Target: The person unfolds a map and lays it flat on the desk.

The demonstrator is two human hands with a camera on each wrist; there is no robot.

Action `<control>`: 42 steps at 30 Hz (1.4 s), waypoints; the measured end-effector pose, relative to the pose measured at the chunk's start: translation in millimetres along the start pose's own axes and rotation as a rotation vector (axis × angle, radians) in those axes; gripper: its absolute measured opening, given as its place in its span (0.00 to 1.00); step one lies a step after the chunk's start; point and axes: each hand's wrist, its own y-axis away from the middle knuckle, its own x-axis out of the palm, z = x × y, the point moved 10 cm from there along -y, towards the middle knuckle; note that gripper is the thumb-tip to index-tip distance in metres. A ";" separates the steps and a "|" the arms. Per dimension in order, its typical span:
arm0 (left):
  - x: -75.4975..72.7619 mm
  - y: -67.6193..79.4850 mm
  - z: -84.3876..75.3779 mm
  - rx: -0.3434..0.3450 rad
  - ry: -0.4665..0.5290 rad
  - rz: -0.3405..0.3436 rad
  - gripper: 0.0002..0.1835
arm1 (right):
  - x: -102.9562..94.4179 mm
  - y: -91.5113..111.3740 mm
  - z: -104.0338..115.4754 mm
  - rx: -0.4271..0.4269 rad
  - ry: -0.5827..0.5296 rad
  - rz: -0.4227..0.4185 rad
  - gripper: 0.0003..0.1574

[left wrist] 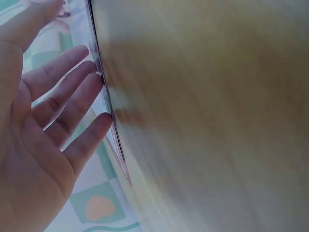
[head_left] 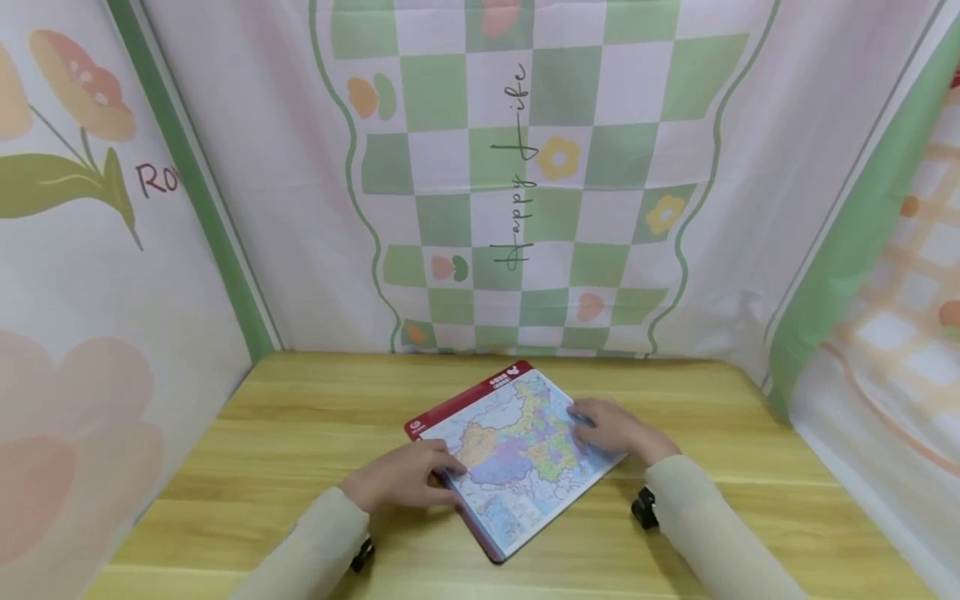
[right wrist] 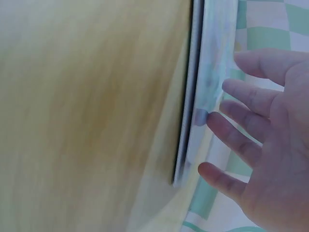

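Observation:
A rectangular map board (head_left: 517,454) lies at an angle on the wooden table, its red header strip toward the back left. It shows a colourful map with pale blue around it. At the board's left edge is my left hand (head_left: 405,477), fingers spread and relaxed; in the left wrist view its fingertips (left wrist: 104,121) meet the thin edge. My right hand (head_left: 618,429) reaches over the right edge from the other side. Its fingers are loosely extended in the right wrist view, fingertips (right wrist: 212,118) right at the board's layered side (right wrist: 186,106).
The wood-grain table (head_left: 315,417) stretches out on all sides of the board. Behind it hangs a green-and-white checked curtain (head_left: 502,167) with printed flowers and lettering. Patterned cloth (head_left: 112,292) closes off the left, and another curtain (head_left: 885,275) the right. Black wrist straps show below both sleeves.

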 end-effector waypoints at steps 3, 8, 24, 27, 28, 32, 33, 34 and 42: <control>-1.1 0.9 2.6 -0.002 0.023 -0.006 0.23 | -1.7 5.5 4.9 -0.039 -0.033 0.002 0.28; -2.4 0.9 8.6 0.001 0.024 -0.024 0.22 | -5.9 18.1 15.8 -0.105 -0.041 0.002 0.26; -24.8 11.7 46.1 -0.087 0.007 -0.145 0.25 | -11.4 51.6 15.0 -0.086 0.007 0.009 0.25; -25.2 13.2 53.0 -0.108 0.010 -0.146 0.27 | -11.2 55.4 14.2 -0.090 0.021 0.002 0.25; -25.3 14.0 54.8 -0.118 0.015 -0.145 0.28 | -11.0 56.4 14.1 -0.093 0.027 0.000 0.25; -26.7 16.1 60.7 -0.162 0.038 -0.138 0.30 | -11.1 60.4 13.8 -0.095 0.038 -0.001 0.26; -27.3 16.4 61.4 -0.172 0.044 -0.134 0.31 | -11.1 61.5 13.8 -0.095 0.039 0.000 0.26; -27.6 16.6 62.2 -0.179 0.044 -0.131 0.31 | -11.1 62.6 13.3 -0.092 0.037 0.001 0.26; -27.3 14.9 68.5 -0.199 0.073 -0.126 0.31 | -10.7 72.5 10.5 -0.072 0.060 0.025 0.29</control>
